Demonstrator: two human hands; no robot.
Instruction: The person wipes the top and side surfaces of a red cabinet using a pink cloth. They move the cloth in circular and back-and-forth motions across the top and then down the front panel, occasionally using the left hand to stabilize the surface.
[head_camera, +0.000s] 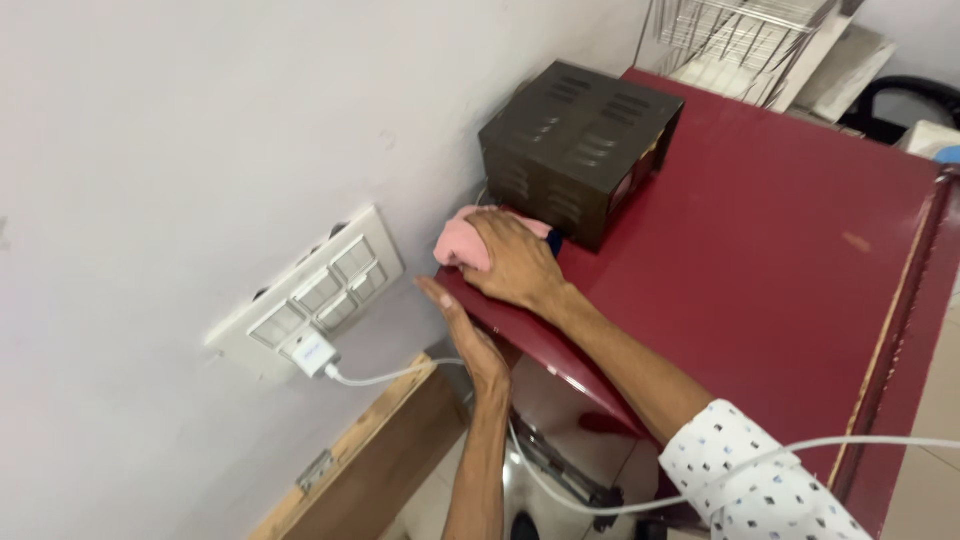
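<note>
My right hand (512, 262) lies on a pink cloth (455, 243) and presses it onto the near-left corner of a maroon appliance top (760, 230), close to the wall. A dark metal box with vent slots (575, 140) stands just behind the cloth, almost touching it. My left hand (465, 335) is held flat with its fingers straight, against the top's left edge just below the cloth, and holds nothing. The right arm wears a white patterned sleeve (750, 485).
A white switch panel (310, 295) sits on the wall at left with a white charger (312, 353) plugged in. Its cable (390, 375) runs toward my arms. A wooden board (370, 460) leans below. A wire rack (735, 30) stands at the back.
</note>
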